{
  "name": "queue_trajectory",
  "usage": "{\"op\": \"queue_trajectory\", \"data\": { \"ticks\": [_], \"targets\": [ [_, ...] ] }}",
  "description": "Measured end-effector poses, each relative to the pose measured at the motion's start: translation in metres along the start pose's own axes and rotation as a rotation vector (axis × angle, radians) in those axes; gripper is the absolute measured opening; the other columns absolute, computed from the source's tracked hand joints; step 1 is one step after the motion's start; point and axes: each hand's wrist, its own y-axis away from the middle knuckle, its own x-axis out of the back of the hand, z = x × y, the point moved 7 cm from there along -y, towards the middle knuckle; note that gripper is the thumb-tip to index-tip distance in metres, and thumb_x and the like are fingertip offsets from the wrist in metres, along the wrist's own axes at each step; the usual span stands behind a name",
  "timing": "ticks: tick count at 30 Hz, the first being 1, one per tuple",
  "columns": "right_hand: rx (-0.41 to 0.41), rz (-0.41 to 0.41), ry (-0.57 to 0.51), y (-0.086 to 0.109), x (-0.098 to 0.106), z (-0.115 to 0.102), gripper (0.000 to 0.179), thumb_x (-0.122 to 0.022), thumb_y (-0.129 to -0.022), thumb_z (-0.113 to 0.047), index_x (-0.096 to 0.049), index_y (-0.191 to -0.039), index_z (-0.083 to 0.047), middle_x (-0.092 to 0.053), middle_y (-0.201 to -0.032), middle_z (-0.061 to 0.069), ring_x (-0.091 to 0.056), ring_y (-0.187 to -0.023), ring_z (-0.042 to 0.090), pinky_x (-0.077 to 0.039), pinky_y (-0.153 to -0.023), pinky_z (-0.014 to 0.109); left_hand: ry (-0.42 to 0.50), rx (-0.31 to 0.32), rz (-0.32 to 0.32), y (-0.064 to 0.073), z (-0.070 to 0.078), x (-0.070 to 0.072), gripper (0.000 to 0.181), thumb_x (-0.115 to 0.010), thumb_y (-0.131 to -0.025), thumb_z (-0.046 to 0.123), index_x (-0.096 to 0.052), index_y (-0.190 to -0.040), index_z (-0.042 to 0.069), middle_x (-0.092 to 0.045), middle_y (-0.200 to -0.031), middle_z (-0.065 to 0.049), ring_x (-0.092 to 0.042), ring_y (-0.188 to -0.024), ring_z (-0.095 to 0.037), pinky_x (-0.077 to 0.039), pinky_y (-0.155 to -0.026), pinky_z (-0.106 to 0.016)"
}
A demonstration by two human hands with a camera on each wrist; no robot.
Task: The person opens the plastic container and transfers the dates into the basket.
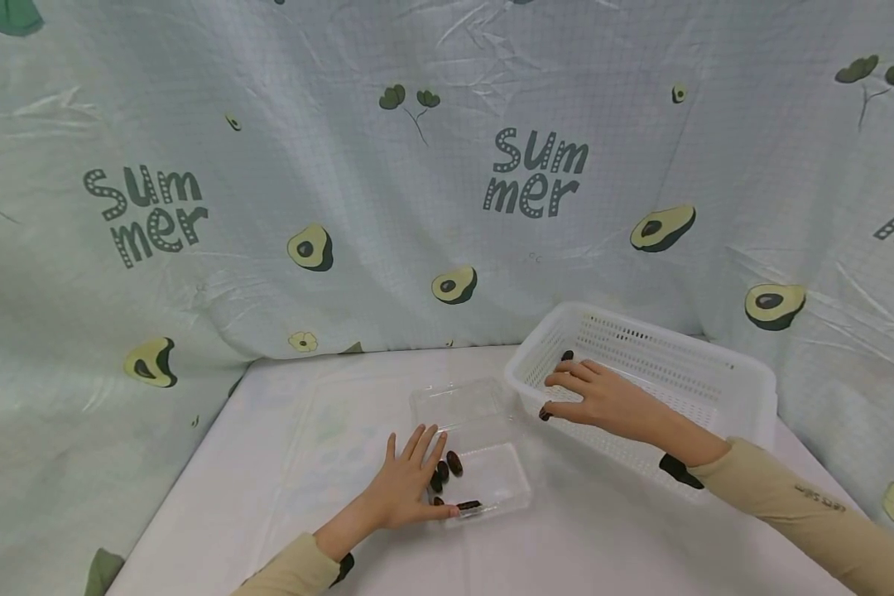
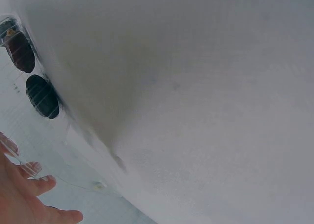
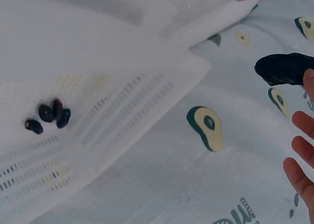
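Note:
My right hand (image 1: 612, 404) is over the left part of a white plastic basket (image 1: 745, 372) and holds a dark brown date (image 3: 280, 69) at the thumb; its other fingers reach forward. My left hand (image 1: 402, 488) rests at the left side of a clear plastic box (image 1: 502, 476), fingers spread and thumb along the near edge. Several dates (image 1: 454, 463) lie in the box, mostly along its left side, partly hidden by that hand. The box's clear lid (image 1: 458, 404) lies folded back on the table behind it. In the right wrist view, several dates (image 3: 46, 113) lie together inside the basket.
A pale cloth covers the table (image 1: 268, 463). Behind it hangs a light curtain (image 1: 387, 182) printed with avocados and lettering, close to the back of the basket. The basket stands at the right, just beside the lid's right edge.

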Motion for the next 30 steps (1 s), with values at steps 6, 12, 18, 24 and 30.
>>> {"op": "queue_trajectory", "data": {
  "ticks": [6,12,18,24,30],
  "targets": [
    [-0.054,0.0,0.003,0.01,0.004,0.028,0.038,-0.024,-0.098,-0.013,-0.061,-0.092,-0.018,-0.056,-0.098,0.007,-0.051,-0.091,0.024,-0.044,-0.07,0.035,0.019,-0.008,0.012,-0.001,-0.001,-0.001,0.101,-0.032,-0.075,0.077,-0.013,-0.144,0.006,-0.014,-0.149,-0.017,-0.016,-0.136,-0.036,-0.02,-0.095,-0.067],
    [-0.147,-0.074,0.017,0.027,-0.004,0.059,0.031,-0.075,-0.063,-0.016,-0.062,-0.09,-0.017,-0.057,-0.097,0.007,-0.05,-0.093,0.026,-0.045,-0.07,0.038,0.009,-0.011,0.015,-0.001,-0.003,-0.003,0.1,-0.032,-0.075,0.077,-0.015,-0.144,0.006,-0.015,-0.148,-0.017,-0.017,-0.136,-0.036,-0.02,-0.095,-0.067],
    [-0.203,-0.126,0.076,0.041,-0.02,0.084,0.032,-0.078,-0.059,-0.014,-0.063,-0.087,-0.016,-0.056,-0.095,0.009,-0.05,-0.089,0.026,-0.045,-0.066,0.037,0.01,-0.012,0.015,-0.001,-0.003,-0.003,0.101,-0.032,-0.075,0.077,-0.014,-0.144,0.006,-0.015,-0.149,-0.017,-0.017,-0.136,-0.036,-0.02,-0.095,-0.067],
    [-0.281,-0.166,0.102,0.055,-0.042,0.105,0.023,-0.078,-0.063,-0.014,-0.064,-0.081,-0.016,-0.057,-0.092,0.009,-0.05,-0.085,0.025,-0.045,-0.062,0.035,0.013,-0.018,0.02,0.0,-0.004,-0.003,0.101,-0.031,-0.075,0.077,-0.014,-0.144,0.005,-0.016,-0.148,-0.017,-0.018,-0.135,-0.037,-0.021,-0.094,-0.067],
    [-0.344,-0.16,0.087,0.067,-0.063,0.119,0.02,-0.077,-0.064,-0.013,-0.063,-0.079,-0.017,-0.058,-0.087,0.008,-0.049,-0.08,0.024,-0.044,-0.057,0.034,0.005,-0.018,0.017,0.0,-0.003,-0.003,0.101,-0.03,-0.075,0.078,-0.014,-0.144,0.005,-0.015,-0.148,-0.017,-0.017,-0.135,-0.037,-0.021,-0.095,-0.067]
  ]
}}
